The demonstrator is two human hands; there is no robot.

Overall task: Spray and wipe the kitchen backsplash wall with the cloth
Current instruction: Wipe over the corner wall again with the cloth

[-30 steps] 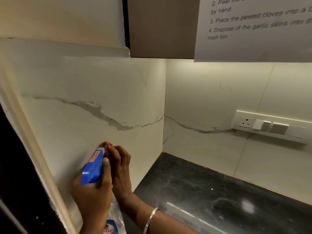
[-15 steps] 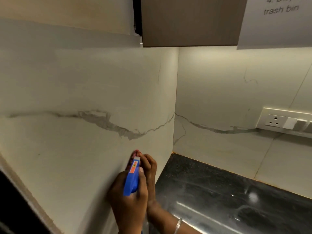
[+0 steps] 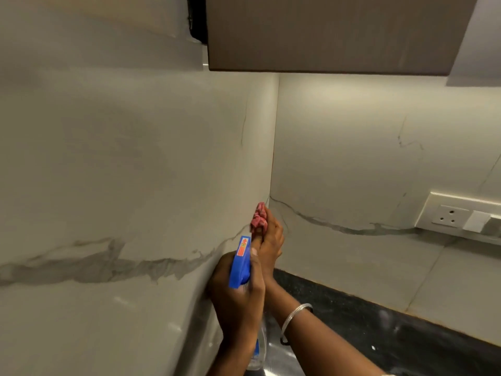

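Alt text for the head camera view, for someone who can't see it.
A person's right hand holds a crumpled pink cloth against the white marble backsplash wall near its corner, while the left hand grips a blue-topped spray bottle.

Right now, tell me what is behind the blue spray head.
The right hand presses a red cloth to the wall; the spray head and left hand cover part of it.

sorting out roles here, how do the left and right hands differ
The left hand grips the blue spray bottle; the right hand holds the red cloth. The right hand is higher, at the wall near the corner; the left hand sits below it. Only the right wrist wears a bangle. Both hands are curled round something.
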